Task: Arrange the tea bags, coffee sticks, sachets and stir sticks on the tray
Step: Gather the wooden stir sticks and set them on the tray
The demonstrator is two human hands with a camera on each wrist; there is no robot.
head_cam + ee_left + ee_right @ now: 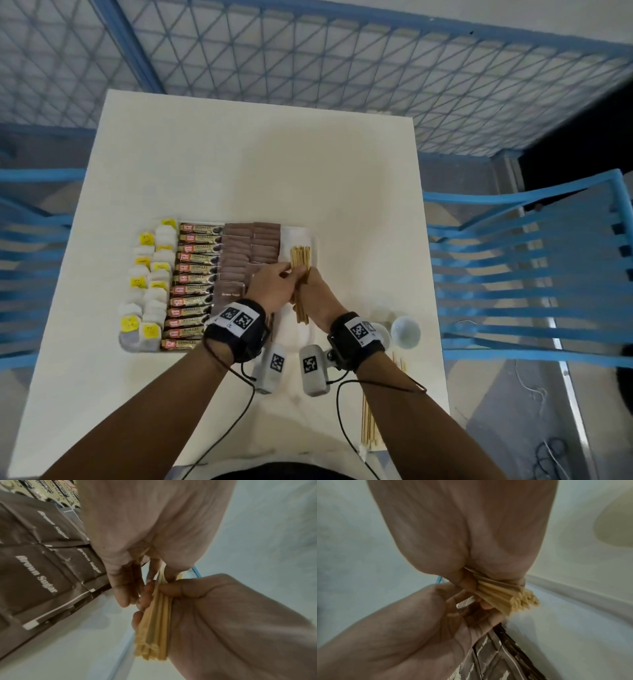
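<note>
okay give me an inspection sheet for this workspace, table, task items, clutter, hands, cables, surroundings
Surface: white table.
Job's things: tray holds tea bags, coffee sticks, brown sugar sachets, some stir sticks.
Clutter: white bowl; spare sticks at the near right.
Grippers: right hand grips a stick bundle; left hand pinches at it.
Cables: black wrist cables.
Surroundings: blue chairs, mesh fence.

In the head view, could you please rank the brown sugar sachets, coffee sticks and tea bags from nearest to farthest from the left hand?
1. Brown sugar sachets: directly beside the left hand, on its left.
2. Coffee sticks: next column further left.
3. Tea bags: farthest, at the tray's left edge.
</note>
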